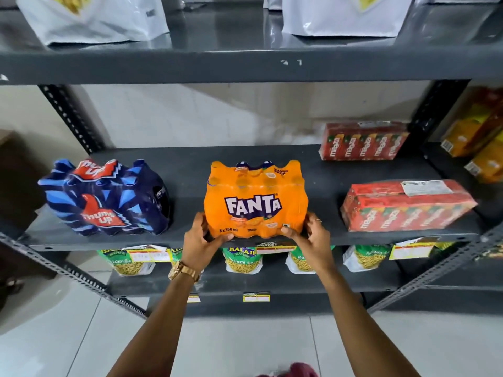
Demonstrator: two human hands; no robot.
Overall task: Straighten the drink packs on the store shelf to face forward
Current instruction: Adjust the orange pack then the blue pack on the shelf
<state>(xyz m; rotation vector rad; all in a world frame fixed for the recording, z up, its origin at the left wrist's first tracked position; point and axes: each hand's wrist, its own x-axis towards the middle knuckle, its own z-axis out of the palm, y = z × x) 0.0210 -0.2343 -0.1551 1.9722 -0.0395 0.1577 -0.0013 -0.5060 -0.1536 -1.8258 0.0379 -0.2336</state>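
Observation:
An orange Fanta pack [255, 200] stands at the middle of the dark shelf [326, 175], its logo facing me. My left hand [202, 236] grips its lower left corner and my right hand [307, 235] grips its lower right corner. To the left, a blue Thums Up pack [106, 198] sits turned at an angle. On the right, a red Maaza carton pack [405, 205] lies skewed near the front edge. A second Maaza pack [363, 141] stands further back.
White bags [89, 20] sit on the shelf above. Snack packets [242, 258] and yellow price tags [411, 250] line the shelf below. More orange and red cartons [476, 137] fill the neighbouring rack at right. A perforated steel upright [68, 115] stands at back left.

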